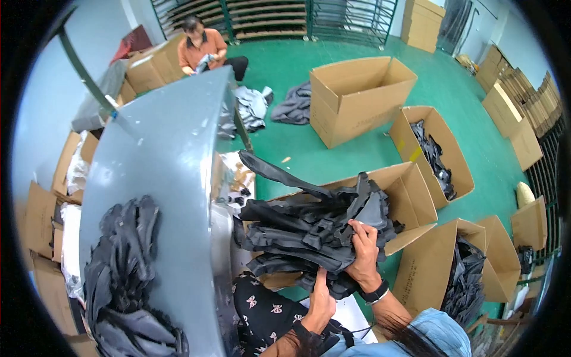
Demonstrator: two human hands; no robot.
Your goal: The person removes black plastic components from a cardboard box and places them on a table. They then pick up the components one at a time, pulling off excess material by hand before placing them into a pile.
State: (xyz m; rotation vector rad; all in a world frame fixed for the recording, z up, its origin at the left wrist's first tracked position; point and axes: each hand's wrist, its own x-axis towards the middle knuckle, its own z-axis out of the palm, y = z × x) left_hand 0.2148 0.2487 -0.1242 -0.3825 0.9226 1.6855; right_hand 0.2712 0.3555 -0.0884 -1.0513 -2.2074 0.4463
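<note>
A thick bundle of black, flexible strip-like pieces [297,229] is between my hands, above an open cardboard box [410,190]. My right hand [364,253] is closed on its right side, with the fingers bent over the pieces. From below, my left hand [321,303] grips the lower edge, one finger stretched along it; the rest of its grip is partly hidden. One long piece sticks out to the upper left. On the grey table [172,137] to my left lies another pile of similar black pieces [128,268]. What exactly the pieces are, I cannot tell.
More open boxes with black pieces stand to the right, one box [434,154] farther off and another [440,268] nearer. A large box [363,89] stands on the green floor. Beyond the table a person [205,47] sits handling cloth-like material, beside grey heaps [291,104].
</note>
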